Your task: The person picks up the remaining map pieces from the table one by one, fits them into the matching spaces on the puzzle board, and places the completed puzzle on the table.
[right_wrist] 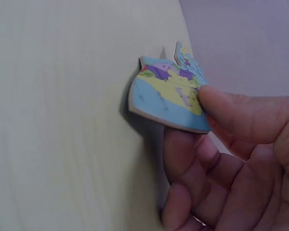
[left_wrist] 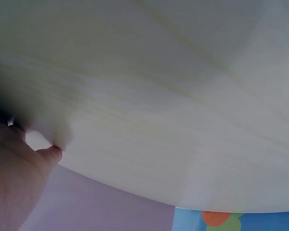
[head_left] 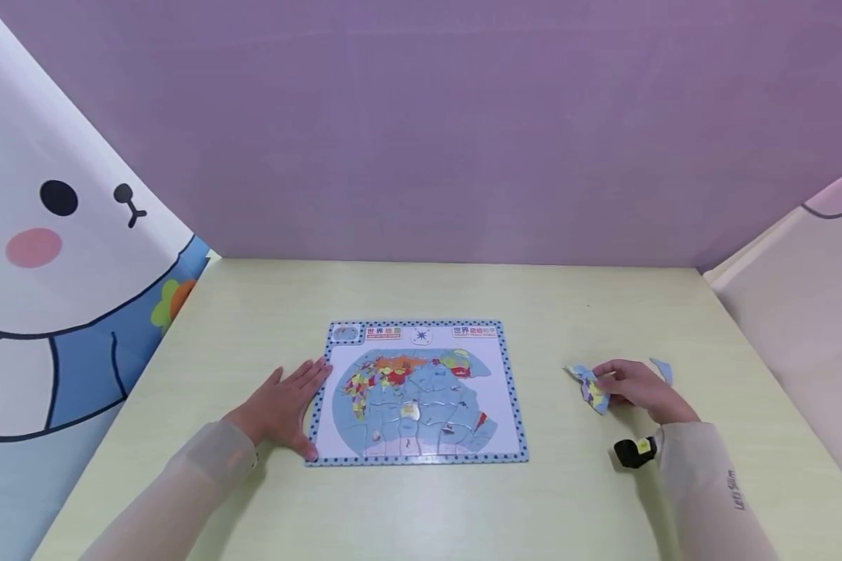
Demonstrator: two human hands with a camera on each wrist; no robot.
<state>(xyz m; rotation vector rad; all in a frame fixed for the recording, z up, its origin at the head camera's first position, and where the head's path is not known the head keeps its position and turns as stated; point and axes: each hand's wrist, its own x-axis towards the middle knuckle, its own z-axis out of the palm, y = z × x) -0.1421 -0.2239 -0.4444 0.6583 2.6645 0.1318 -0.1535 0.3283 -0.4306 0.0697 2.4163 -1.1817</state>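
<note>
A world map jigsaw puzzle (head_left: 421, 405) lies on the table in a frame with a blue dotted border, with a gap at the right of its map. My left hand (head_left: 284, 409) lies spread along the frame's left edge, thumb at the lower left corner. In the left wrist view only part of that hand (left_wrist: 19, 178) shows. To the right of the puzzle, my right hand (head_left: 635, 386) pinches a jigsaw piece (right_wrist: 168, 91) between thumb and fingers, tilted just over the table. Behind it shows a second map piece (right_wrist: 190, 62), partly hidden.
Another blue jigsaw piece (head_left: 663, 369) lies beyond my right hand. A small black device (head_left: 635, 452) sits at the right wrist. The pale table (head_left: 421, 514) meets a purple cloth wall (head_left: 421, 156) at the back, with a cartoon-printed cloth (head_left: 98, 312) at the left.
</note>
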